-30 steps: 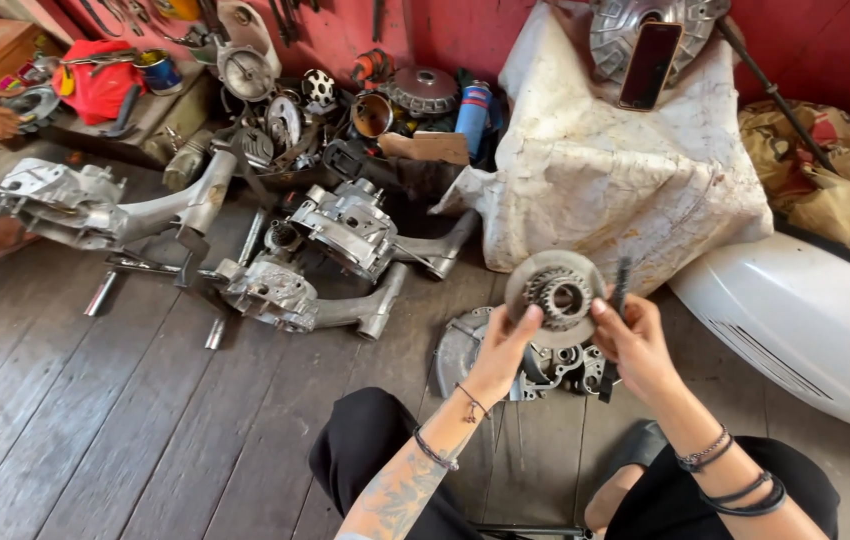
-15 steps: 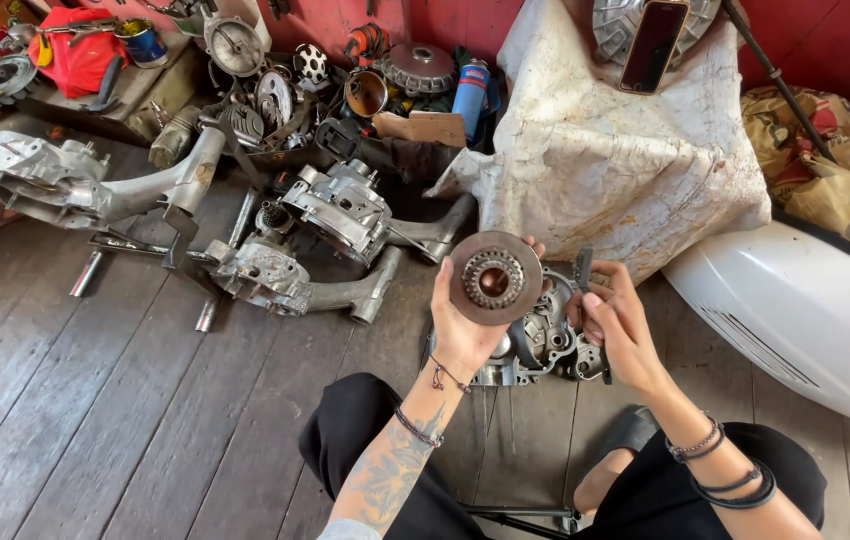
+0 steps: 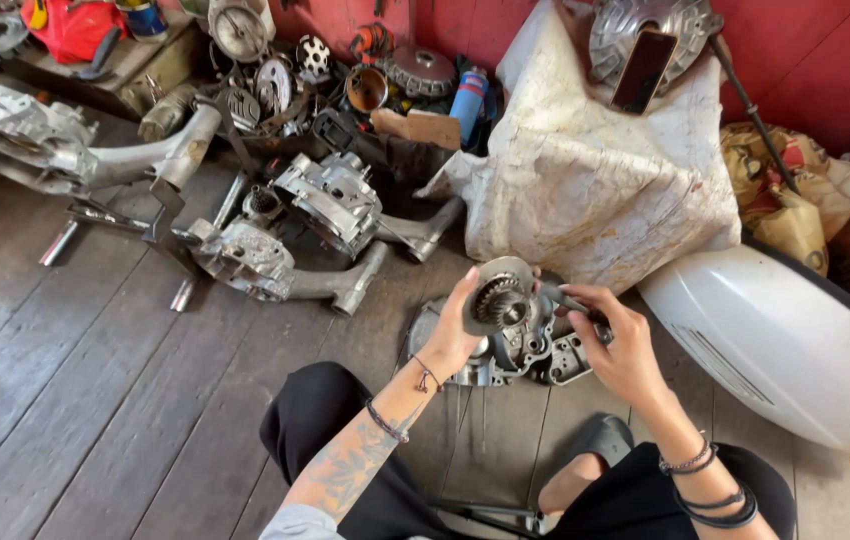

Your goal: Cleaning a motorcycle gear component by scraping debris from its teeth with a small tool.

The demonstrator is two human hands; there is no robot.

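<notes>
A round metal clutch assembly point(image 3: 498, 297) with a toothed gear at its centre is held in the left hand point(image 3: 457, 335), fingers closed round its rim, just above an engine casing point(image 3: 530, 350) on the floor. Compared with half a second ago, the disc is now tilted edgewise, its gear turned toward the right hand point(image 3: 625, 345); earlier its flat face was presented to the camera. A slim dark tool point(image 3: 567, 298) is gripped in the right hand, its tip at the gear. The tool's handle is hidden in the fist, and its kind cannot be made out. Part of the casing is covered by both hands. A worn plank floor point(image 3: 75, 400) is seen underneath. Two more engine cases point(image 3: 285, 235) are laid to the left, a cloth-draped block point(image 3: 595, 180) behind, a white body panel point(image 3: 785, 340) to the right, a red wall point(image 3: 815, 60) beyond.
</notes>
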